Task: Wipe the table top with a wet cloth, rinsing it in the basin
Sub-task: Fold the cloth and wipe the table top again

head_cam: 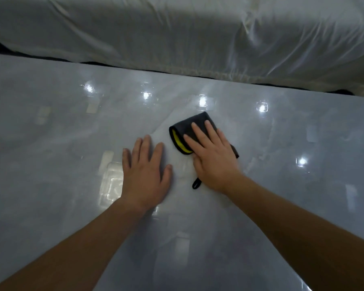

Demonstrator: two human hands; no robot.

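A folded black cloth with a yellow inner layer lies on the glossy grey marble table top, right of centre. My right hand presses flat on the cloth, fingers spread, covering its near half. A small black hanging loop of the cloth sticks out by the wrist. My left hand rests palm down on the bare table just left of the cloth, fingers apart, holding nothing. No basin is in view.
Beyond the table's far edge stands a large piece of furniture draped in a white sheet, close to the table. Ceiling lights reflect as bright spots across the table surface.
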